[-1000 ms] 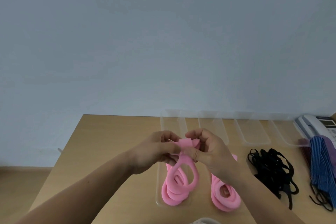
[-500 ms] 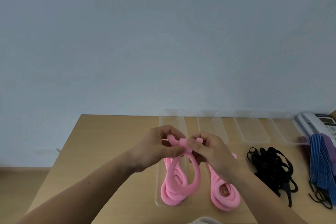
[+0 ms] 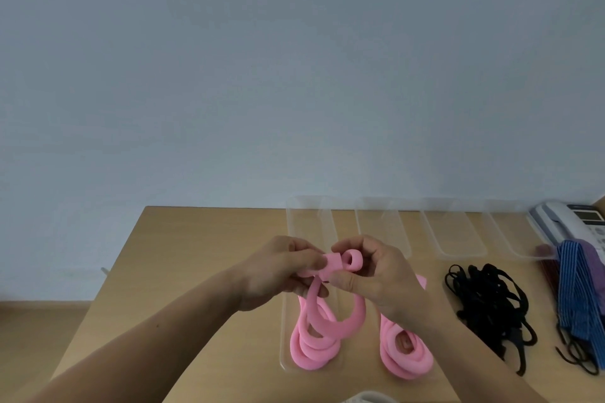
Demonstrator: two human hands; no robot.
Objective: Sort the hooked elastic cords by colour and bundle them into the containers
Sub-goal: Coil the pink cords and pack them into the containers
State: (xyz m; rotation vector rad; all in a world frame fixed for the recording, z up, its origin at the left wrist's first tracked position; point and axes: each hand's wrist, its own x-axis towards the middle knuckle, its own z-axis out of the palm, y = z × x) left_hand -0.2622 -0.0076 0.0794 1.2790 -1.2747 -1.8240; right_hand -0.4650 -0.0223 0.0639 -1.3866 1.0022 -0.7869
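Both hands hold a pink elastic cord (image 3: 340,317) above the leftmost clear container (image 3: 294,222). My left hand (image 3: 278,275) pinches a flat stretch of it. My right hand (image 3: 376,275) grips the cord beside a small curled loop (image 3: 352,260) at its top end. The cord's long loops hang down to a coiled pink heap (image 3: 311,350) lying in that container. A second pink coil (image 3: 406,357) lies on the table under my right forearm. Black cords (image 3: 487,304) are piled to the right, and blue striped cords (image 3: 576,291) lie at the far right.
Three more clear containers (image 3: 455,239) stand in a row along the back of the wooden table (image 3: 196,245). A white desk phone (image 3: 569,222) sits at the back right corner. Dark red cords (image 3: 548,268) peek out beside the blue ones.
The cord's top end has been rolled from a flat fold into a small round loop between my fingers. Both hands stayed in nearly the same place over the left container.
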